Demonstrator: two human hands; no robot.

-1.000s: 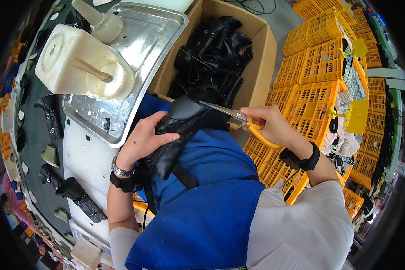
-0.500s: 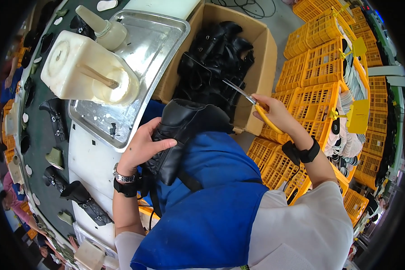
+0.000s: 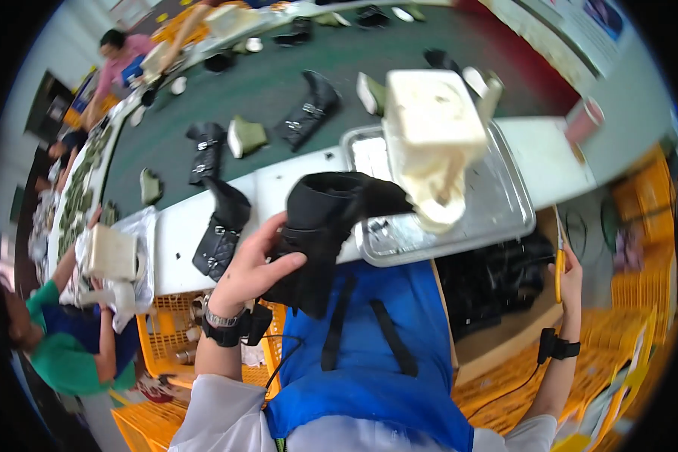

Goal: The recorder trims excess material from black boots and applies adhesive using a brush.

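Note:
My left hand [image 3: 253, 270] is wrapped round a black boot upper [image 3: 318, 218], raised over the near edge of the white bench, its opening upward. The dark upper is blurred, so its details are hard to make out. Far out to the right, beside the cardboard box [image 3: 497, 354], my right hand [image 3: 572, 280] grips scissors with yellow handles [image 3: 559, 273]. Their blades point up and away from me, apart from the upper. Inside the box lies a heap of black boot uppers [image 3: 493, 282].
A metal tray [image 3: 508, 200] on the bench [image 3: 267, 264] bears a whitish glue container [image 3: 437, 120]. A buckled black boot [image 3: 218, 241] lies left of my left hand. Beyond runs a green conveyor [image 3: 166, 124] with boots. Yellow crates [image 3: 169, 324] stand below. A co-worker in green [image 3: 68, 365] sits at left.
My view has swung left toward the bench and conveyor. The boot upper, still in my left hand, has come up off my lap; my right hand with the scissors is farther from it.

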